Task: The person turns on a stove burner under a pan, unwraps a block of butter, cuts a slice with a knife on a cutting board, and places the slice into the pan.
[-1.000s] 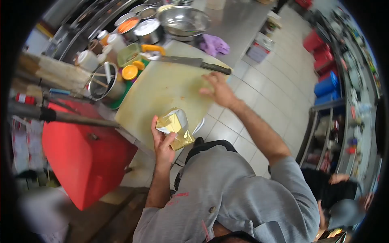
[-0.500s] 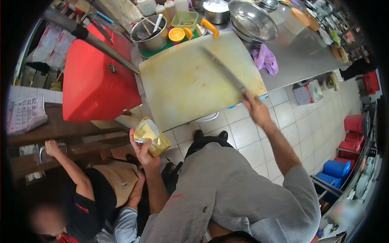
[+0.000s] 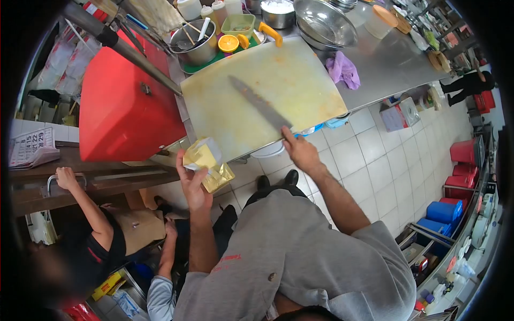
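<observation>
In my left hand [image 3: 196, 187] is a block of butter [image 3: 202, 156], pale yellow where its gold foil is peeled back; I hold it off the near left corner of the cutting board [image 3: 206, 120]. My fingers and thumb grip the foil side. My right hand [image 3: 301, 154] is wrapped round the handle of a large knife [image 3: 261, 108]. The broad blade points away and to the left over the board, its face showing some residue. Most of the handle is hidden in my fist. A few small orange specks lie on the board.
Behind the board stand a pot [image 3: 197, 44] with utensils, a halved orange [image 3: 228, 43] and metal bowls [image 3: 326, 24]. A purple cloth [image 3: 343, 70] lies to its right. A red box [image 3: 126, 101] is at left. A co-worker's hand [image 3: 66, 178] grips a drawer handle.
My right hand has swung the knife left, over the middle of the board. The butter has shifted slightly, with more yellow showing. At left, a co-worker has pulled a drawer open.
</observation>
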A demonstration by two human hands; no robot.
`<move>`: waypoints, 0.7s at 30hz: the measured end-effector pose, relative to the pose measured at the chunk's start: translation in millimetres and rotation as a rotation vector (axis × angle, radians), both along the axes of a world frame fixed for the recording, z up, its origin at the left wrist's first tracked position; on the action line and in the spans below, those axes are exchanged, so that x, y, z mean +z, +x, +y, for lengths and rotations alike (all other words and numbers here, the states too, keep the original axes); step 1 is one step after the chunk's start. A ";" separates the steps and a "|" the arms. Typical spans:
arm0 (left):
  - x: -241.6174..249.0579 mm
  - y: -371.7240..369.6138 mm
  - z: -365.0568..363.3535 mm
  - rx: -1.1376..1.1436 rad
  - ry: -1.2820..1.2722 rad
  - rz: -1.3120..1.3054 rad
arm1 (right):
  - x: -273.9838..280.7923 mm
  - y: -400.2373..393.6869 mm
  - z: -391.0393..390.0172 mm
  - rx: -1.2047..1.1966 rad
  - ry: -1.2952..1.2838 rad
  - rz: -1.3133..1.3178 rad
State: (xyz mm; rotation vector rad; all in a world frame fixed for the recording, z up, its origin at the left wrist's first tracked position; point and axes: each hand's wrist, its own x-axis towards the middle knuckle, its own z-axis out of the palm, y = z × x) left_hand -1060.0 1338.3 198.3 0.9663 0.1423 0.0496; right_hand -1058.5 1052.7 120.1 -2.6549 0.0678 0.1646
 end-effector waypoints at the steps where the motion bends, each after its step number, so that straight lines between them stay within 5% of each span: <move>1: -2.8 -1.0 0.5 -0.008 -0.005 0.006 | 5.5 5.0 -8.1 -0.037 -0.007 0.039; 15: -47.3 14.1 -0.9 -0.052 0.089 0.084 | -8.3 18.6 -138.5 -0.286 0.018 -0.119; 21: -43.7 51.5 -21.7 -0.059 0.074 0.166 | 11.1 -30.2 -33.9 -0.019 0.058 -0.002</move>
